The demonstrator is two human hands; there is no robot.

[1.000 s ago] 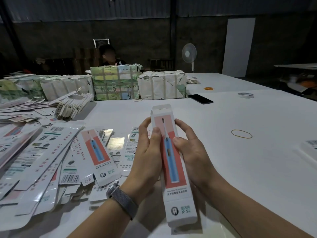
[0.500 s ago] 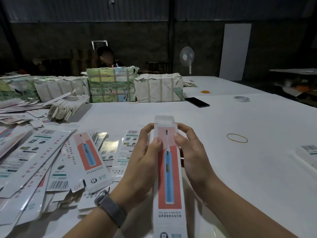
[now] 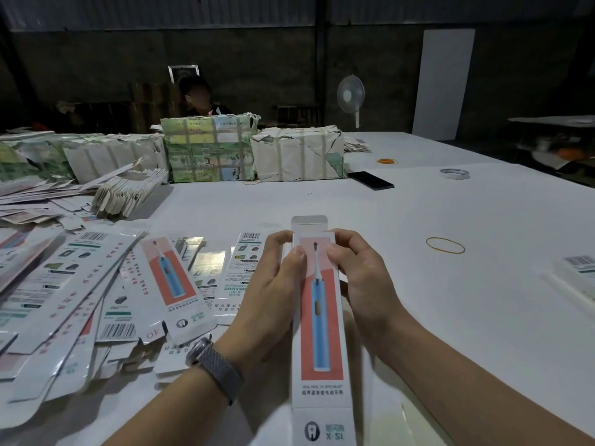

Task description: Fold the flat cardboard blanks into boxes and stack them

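Both hands grip the long box: left hand and right hand fingers clamped on its sides, thumbs pressing the front, flat blanks just left of the left fingers.

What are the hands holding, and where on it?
Both hands hold one long toothbrush box near its far end. The left hand and the right hand grip its sides, thumbs on the printed front, just below the open top flap.
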